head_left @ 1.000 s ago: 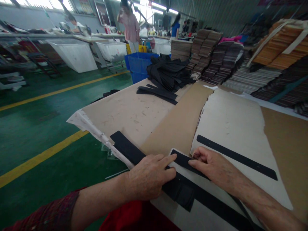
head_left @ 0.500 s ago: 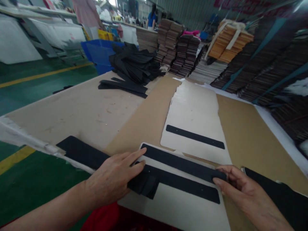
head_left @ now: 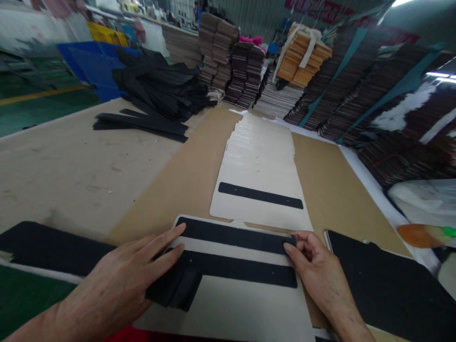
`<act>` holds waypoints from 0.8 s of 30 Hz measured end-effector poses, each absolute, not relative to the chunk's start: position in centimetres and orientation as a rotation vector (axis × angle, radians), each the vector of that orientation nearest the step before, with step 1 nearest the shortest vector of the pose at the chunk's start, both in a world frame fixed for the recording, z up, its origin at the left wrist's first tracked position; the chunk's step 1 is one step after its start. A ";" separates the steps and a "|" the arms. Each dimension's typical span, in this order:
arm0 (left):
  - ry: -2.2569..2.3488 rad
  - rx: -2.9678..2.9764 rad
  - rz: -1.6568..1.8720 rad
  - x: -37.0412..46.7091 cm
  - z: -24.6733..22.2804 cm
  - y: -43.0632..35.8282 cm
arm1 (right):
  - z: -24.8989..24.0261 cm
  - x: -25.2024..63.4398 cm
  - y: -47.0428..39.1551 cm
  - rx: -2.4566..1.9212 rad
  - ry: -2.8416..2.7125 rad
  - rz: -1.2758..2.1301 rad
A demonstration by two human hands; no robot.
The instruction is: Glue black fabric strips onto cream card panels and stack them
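A long black strip [head_left: 235, 236] lies along the top edge of a pale board [head_left: 249, 304] in front of me. My right hand [head_left: 313, 263] pinches the strip's right end between thumb and fingers. My left hand [head_left: 138, 270] has its index fingertip on the strip's left end. Beneath that hand a bundle of black pieces [head_left: 181, 287] sticks out, gripped by fingers that are partly hidden. Just below the upper strip, a second black strip [head_left: 245, 270] with small holes lies across the board, its left end near my left thumb.
Behind the board, overlapping pale boards [head_left: 260, 156] run back, the front one bearing a black strip [head_left: 261, 195]. Black panels [head_left: 392, 280] lie at right, black material [head_left: 53, 247] at left. A black strip heap [head_left: 160, 85] sits by a blue bin [head_left: 96, 61]; bundled stacks [head_left: 245, 71] stand behind.
The view has turned to the right, so everything sits further left in it. The upper strip's right end now lies flatter along the board's edge, with my right hand still pinching it.
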State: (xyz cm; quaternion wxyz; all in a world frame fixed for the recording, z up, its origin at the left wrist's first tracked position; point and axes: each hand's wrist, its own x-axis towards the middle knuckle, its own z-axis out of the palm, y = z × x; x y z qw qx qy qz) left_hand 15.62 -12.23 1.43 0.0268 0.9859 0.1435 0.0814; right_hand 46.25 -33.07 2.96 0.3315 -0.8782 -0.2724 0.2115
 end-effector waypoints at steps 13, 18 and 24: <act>0.501 3.023 0.183 15.2 0.8 -11.8 | 2.3 46.6 -32.6 -2.426 -0.818 0.410; 0.489 3.039 0.189 15.2 0.8 -11.9 | 2.3 46.7 -32.4 -2.473 -0.865 0.417; 0.592 3.050 0.051 15.7 1.8 -12.4 | 2.7 46.6 -32.3 -2.592 -1.004 0.317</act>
